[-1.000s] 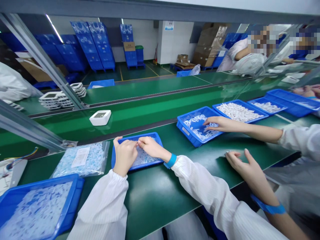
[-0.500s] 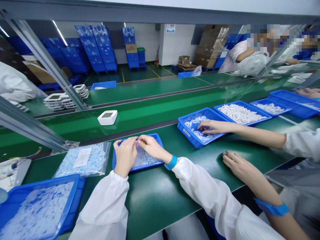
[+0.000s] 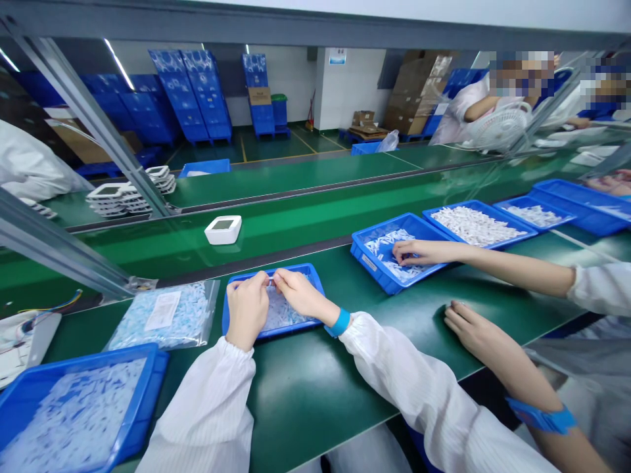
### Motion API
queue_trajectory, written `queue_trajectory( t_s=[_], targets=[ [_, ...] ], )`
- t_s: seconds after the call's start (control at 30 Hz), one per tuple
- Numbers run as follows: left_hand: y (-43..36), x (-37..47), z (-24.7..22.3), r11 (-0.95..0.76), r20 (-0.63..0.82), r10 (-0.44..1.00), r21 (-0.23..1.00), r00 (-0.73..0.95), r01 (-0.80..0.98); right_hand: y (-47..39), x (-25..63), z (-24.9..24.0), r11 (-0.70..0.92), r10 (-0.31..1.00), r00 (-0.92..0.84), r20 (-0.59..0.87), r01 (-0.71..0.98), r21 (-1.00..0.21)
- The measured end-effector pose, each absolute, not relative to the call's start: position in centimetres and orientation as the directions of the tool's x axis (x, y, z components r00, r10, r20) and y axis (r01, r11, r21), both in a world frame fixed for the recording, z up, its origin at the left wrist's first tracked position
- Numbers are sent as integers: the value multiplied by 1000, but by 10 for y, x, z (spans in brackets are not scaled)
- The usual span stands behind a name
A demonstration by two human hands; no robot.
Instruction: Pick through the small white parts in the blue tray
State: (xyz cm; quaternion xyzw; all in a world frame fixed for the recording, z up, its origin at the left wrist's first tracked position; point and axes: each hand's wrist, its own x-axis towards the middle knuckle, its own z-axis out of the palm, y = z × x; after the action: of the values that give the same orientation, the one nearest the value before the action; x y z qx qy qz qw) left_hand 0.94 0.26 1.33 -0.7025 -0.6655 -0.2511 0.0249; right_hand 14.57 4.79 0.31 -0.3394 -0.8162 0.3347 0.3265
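Spreading wide across the view, the glossy green workbench [image 3: 315,381] is carrying everything here, folks! At the near left, a large rectangular blue plastic tray [image 3: 158,371] is holding a pale mass of small bits. Just beyond it, a flat clear plastic bag [image 3: 194,318] of light-blue pieces is lying beside a smaller blue plastic tray [image 3: 290,330], and over that one both bare hands are working.

The left hand [image 3: 246,309] is closing its fingertips at one side; the right hand [image 3: 302,294], above a bright blue wristband [image 3: 340,322], is pinching from the other, thumb and finger together. The fingertips are almost meeting, and between them a small, slim white piece [image 3: 271,280] is showing, right above the smaller tray, its far details hiding behind the fingers.

Now the fine points! Hovering low over the tray is helping, since anything slipping is landing among the loose bits. Good handling is calling for light, even pressure from both sides: squeezing too hard is risking a bend, pulling unevenly is risking a flick. Holding both wrists steady is serving accuracy, and leaving the right elbow room is sparing the co-worker's hand [image 3: 468,322] nearby a bump.
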Motion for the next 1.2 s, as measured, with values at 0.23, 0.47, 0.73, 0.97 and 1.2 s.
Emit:
queue_trajectory(
  t_s=[0.23, 0.47, 0.73, 0.97, 1.2],
  targets=[
    [9, 6, 5, -276, 360, 923, 374, 136, 885, 50, 147, 0, 550, 766, -575, 288, 356, -755],
    [11, 7, 7, -289, 329, 930, 389, 161, 875, 45, 148, -1, 581, 771, -595, 228, 511, -634],
    [11, 5, 9, -315, 321, 928, 400, 190, 861, 46, 147, 0, 544, 769, -596, 231, 420, -727],
    [11, 6, 8, -367, 339, 911, 405, 235, 838, 53, 147, -5, 456, 791, -562, 244, 275, -846],
    [9, 10, 4, -364, 409, 892, 398, 193, 842, 53, 146, -6, 461, 812, -460, 359, 129, -878]
  ],
)
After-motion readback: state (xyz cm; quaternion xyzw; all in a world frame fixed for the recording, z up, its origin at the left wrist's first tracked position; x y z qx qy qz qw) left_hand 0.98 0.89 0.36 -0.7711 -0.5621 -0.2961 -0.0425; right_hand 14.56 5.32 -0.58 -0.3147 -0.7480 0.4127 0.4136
